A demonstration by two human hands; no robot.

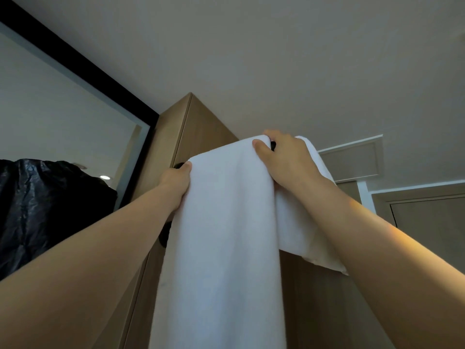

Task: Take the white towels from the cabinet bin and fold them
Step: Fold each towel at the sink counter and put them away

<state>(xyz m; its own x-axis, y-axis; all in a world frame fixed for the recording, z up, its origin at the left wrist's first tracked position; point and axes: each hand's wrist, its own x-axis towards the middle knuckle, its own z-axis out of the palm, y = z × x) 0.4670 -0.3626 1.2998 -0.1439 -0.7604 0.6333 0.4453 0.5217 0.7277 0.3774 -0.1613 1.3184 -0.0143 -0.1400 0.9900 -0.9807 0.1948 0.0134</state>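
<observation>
The wooden cabinet (201, 127) stands just behind the hanging towel (221, 248); open room lies right, a black bag (50, 210) left.

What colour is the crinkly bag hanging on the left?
Glossy black, like a bin liner. The head view, the only one, shows it at the left edge.

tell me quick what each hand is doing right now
Left hand: holding the white towel by its top edge.
Right hand: holding the same towel's top edge, thumb pinching it.
</observation>
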